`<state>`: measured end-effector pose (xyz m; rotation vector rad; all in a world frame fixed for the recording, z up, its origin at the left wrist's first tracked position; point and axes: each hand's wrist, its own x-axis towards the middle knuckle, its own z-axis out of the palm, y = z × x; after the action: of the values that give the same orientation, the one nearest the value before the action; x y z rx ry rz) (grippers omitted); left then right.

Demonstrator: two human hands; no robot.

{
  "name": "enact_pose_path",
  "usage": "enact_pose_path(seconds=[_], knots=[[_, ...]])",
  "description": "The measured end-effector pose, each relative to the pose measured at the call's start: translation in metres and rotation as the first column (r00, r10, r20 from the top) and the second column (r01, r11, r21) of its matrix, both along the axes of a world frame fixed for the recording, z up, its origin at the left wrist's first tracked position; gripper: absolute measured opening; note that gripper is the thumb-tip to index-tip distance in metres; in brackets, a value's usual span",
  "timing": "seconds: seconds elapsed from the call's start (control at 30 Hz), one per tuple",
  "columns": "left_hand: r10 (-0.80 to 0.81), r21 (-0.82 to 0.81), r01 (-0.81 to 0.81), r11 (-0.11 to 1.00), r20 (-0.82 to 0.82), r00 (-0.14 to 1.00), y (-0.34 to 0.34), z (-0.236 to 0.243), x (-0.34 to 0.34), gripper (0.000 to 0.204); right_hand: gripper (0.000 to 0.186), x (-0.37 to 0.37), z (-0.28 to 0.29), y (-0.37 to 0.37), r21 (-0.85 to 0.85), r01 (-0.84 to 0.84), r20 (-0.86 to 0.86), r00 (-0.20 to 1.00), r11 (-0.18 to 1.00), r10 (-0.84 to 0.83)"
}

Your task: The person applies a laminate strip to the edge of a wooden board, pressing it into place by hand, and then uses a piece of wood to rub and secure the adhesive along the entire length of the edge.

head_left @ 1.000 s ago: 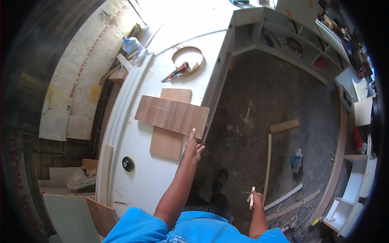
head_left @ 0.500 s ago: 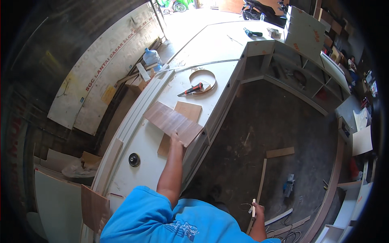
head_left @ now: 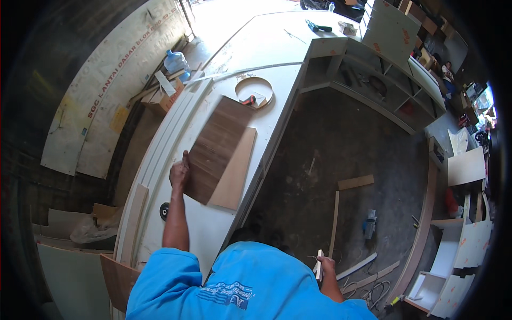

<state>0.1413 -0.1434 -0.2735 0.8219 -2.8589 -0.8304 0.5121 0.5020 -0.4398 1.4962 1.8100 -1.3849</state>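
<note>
My left hand (head_left: 180, 172) grips the near left edge of a dark wood-grain board (head_left: 221, 138), its fingers closed on that edge. Slightly blurred, the board lies at a slant over a paler wood board (head_left: 239, 178) on the white worktop (head_left: 205, 226). Beyond its far end, a red and black utility knife (head_left: 248, 100) is partly covered, beside a loop of thin brown edging strip (head_left: 255, 80). Low on the right, my right hand (head_left: 327, 265) is closed around a short pale wooden piece (head_left: 320, 264), held upright above the floor.
A round black object (head_left: 165, 211) sits near my left forearm. Farther off on the worktop lies a cordless tool (head_left: 318, 26). Wood strips (head_left: 356, 182), cables and a grey-blue tool (head_left: 369, 224) lie on the dark floor. Open shelving (head_left: 394, 88) curves along the far right; a blue water jug (head_left: 176, 63) stands left.
My left hand has moved left and turned the dark board from crosswise to lengthwise, covering part of the knife. My right hand keeps its piece. The whole view has shifted slightly.
</note>
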Motion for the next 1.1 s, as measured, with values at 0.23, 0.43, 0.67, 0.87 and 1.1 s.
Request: enact_pose_path(seconds=[0.23, 0.43, 0.67, 0.87, 1.1], knots=[[-0.439, 0.083, 0.444, 0.892, 0.389, 0.81, 0.003, -0.01, -0.061, 0.08, 0.03, -0.075, 0.026, -0.027, -0.015, -0.162, -0.122, 0.98, 0.987, 0.159], [-0.547, -0.127, 0.633, 0.764, 0.394, 0.739, 0.009, -0.028, -0.124, 0.08, 0.046, -0.178, 0.07, -0.071, -0.134, -0.215, -0.42, 0.897, 0.967, 0.141], [-0.531, -0.426, 0.414, 0.805, -0.204, 0.822, 0.046, -0.047, -0.126, 0.052, 0.052, -0.315, 0.142, -0.147, -0.539, -0.263, -0.62, 0.767, 0.8, -0.166], [-0.464, 0.622, 0.46, 0.634, -0.17, 0.869, 0.241, 0.033, -0.043, 0.05, 0.05, -0.362, 0.189, -0.175, -0.168, -0.386, -0.8, 0.591, 0.907, 0.103], [-0.115, 0.931, 0.25, 0.266, -0.227, 0.967, 0.286, 0.042, -0.051, 0.041, 0.048, -0.348, 0.207, -0.158, -0.042, -0.49, -0.786, 0.554, 0.87, 0.274]])
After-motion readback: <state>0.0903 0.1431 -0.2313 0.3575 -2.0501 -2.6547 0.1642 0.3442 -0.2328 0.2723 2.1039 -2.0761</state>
